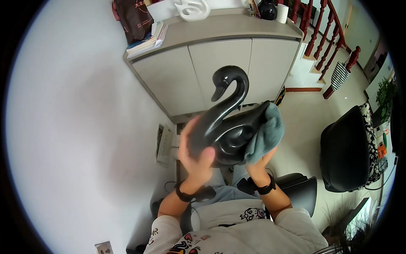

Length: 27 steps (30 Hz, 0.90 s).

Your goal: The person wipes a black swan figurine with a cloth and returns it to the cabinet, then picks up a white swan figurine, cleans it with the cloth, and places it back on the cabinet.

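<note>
A glossy black swan figurine (230, 137) is held up in front of me, its curved neck rising and its beak pointing down to the left. My left hand (193, 158) grips the swan's breast, with the thumb across the front and the fingers around the far side. At the tail end, my right hand (261, 163) presses a grey-green cloth (269, 131) against the swan. The cloth covers part of the tail and hides most of the right fingers.
A grey cabinet (220, 59) stands ahead, with a white swan figurine (192, 9), a black vase (267, 9), a stack of papers (148, 40) and a dark bag (134, 19) on top. A white wall is close on the left. A black armchair (344, 148) stands at right.
</note>
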Available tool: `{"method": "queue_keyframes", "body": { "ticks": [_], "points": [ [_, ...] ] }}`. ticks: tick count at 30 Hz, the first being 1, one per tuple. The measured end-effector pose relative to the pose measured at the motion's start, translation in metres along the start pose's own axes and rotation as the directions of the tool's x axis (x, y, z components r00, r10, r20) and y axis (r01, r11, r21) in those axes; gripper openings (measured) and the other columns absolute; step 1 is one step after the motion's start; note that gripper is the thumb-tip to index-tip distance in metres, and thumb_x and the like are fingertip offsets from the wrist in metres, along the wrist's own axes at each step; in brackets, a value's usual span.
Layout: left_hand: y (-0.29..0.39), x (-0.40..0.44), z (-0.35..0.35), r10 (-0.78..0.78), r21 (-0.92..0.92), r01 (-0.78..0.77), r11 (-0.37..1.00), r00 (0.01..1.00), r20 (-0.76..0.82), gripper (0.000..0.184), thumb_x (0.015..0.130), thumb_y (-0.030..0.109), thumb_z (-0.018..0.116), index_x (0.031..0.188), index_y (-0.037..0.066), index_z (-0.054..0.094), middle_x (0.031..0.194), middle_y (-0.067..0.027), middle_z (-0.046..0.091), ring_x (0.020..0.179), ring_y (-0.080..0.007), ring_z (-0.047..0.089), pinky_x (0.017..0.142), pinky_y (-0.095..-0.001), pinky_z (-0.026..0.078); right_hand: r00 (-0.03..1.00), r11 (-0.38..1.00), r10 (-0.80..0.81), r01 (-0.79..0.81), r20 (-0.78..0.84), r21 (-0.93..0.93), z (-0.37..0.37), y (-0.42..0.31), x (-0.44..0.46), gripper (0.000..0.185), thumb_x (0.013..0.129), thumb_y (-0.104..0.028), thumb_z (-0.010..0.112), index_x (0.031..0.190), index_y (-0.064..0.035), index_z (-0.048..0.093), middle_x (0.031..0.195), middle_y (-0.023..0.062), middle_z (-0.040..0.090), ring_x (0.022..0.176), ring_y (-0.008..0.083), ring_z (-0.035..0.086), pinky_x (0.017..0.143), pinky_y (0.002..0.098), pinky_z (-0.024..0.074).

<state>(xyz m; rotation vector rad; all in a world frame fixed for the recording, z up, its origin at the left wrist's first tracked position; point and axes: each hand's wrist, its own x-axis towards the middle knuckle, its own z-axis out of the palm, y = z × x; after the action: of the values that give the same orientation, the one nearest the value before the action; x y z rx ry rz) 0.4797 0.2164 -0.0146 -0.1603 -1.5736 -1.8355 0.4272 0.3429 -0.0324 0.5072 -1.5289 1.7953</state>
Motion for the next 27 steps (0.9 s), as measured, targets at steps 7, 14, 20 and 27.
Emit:
{"method": "queue_keyframes", "body": {
  "ticks": [7, 14, 20, 27],
  "points": [
    [-0.001, 0.007, -0.001, 0.062, -0.006, -0.062, 0.998, 0.998, -0.005, 0.075, 0.076, 0.036, 0.067, 0.126, -0.009, 0.034, 0.117, -0.0212, 0.05, 0.107, -0.0272, 0.053, 0.092, -0.0368, 0.043, 0.891, 0.808, -0.356, 0.445, 0.282, -0.386, -0.013, 0.008, -0.016, 0.038, 0.069, -0.009, 0.064, 0.105, 0.0013, 0.056, 0.123, 0.019, 0.044, 0.112, 0.0382, 0.042, 0.095, 0.0479, 0.0323],
    [0.016, 0.0, 0.013, 0.195, 0.162, -0.192, 0.968, 0.981, -0.002, 0.083, 0.07, 0.04, 0.072, 0.125, -0.01, 0.035, 0.113, -0.0202, 0.053, 0.102, -0.0237, 0.053, 0.09, -0.0337, 0.041, 0.817, 0.842, -0.305, 0.472, 0.49, -0.261, -0.006, -0.015, -0.011, 0.037, 0.07, -0.015, 0.06, 0.103, 0.0022, 0.061, 0.104, 0.0164, 0.059, 0.092, 0.031, 0.054, 0.085, 0.0358, 0.0391],
    [0.016, 0.004, 0.009, 0.275, 0.208, -0.298, 0.932, 0.952, 0.132, 0.079, 0.07, 0.033, 0.073, 0.124, -0.01, 0.036, 0.111, -0.0212, 0.053, 0.1, -0.0244, 0.054, 0.088, -0.0331, 0.042, 0.77, 0.906, -0.298, 0.414, 0.563, -0.086, -0.009, -0.011, -0.003, 0.033, 0.071, -0.007, 0.056, 0.102, 0.0061, 0.059, 0.108, 0.0201, 0.058, 0.086, 0.0289, 0.057, 0.075, 0.0325, 0.0415],
    [0.011, 0.007, 0.002, 0.34, 0.238, -0.364, 0.9, 0.93, 0.137, 0.068, 0.072, 0.016, 0.072, 0.122, -0.013, 0.038, 0.114, -0.0289, 0.054, 0.102, -0.0301, 0.058, 0.087, -0.0351, 0.046, 0.749, 0.919, -0.252, 0.384, 0.613, -0.092, -0.006, -0.011, 0.004, 0.041, 0.071, -0.008, 0.057, 0.11, 0.0045, 0.056, 0.112, 0.0191, 0.057, 0.089, 0.0302, 0.057, 0.075, 0.0336, 0.0427]
  ]
}}
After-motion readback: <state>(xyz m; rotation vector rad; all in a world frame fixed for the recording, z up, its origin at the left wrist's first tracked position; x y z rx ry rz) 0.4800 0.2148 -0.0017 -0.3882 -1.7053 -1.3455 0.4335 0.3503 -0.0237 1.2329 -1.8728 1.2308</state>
